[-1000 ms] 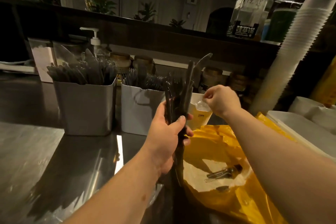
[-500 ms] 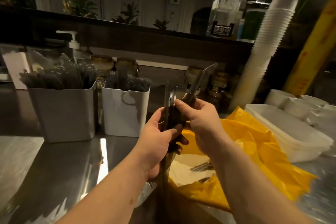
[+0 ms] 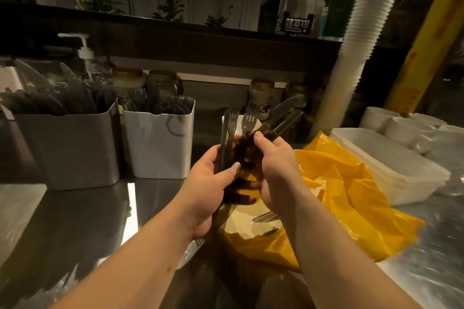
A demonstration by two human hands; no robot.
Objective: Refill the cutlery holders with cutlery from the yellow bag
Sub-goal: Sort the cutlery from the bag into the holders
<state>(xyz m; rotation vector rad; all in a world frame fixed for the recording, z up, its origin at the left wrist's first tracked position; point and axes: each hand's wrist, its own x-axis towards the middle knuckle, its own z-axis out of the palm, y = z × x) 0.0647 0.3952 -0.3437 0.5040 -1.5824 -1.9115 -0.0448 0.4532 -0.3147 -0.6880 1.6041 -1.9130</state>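
Left hand [image 3: 209, 184] and right hand [image 3: 277, 170] together grip dark translucent plastic cutlery [image 3: 247, 123], forks and knives fanned upward, above crumpled yellow bag [image 3: 351, 198] on desk [image 3: 88, 221]; grey holder [image 3: 70, 150], white holder [image 3: 160, 145] stand left, toward back edge

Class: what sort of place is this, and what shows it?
Probably a cafe or takeaway service counter: a stack of disposable cups, holders of plastic cutlery, and stacked takeaway containers on a steel worktop.
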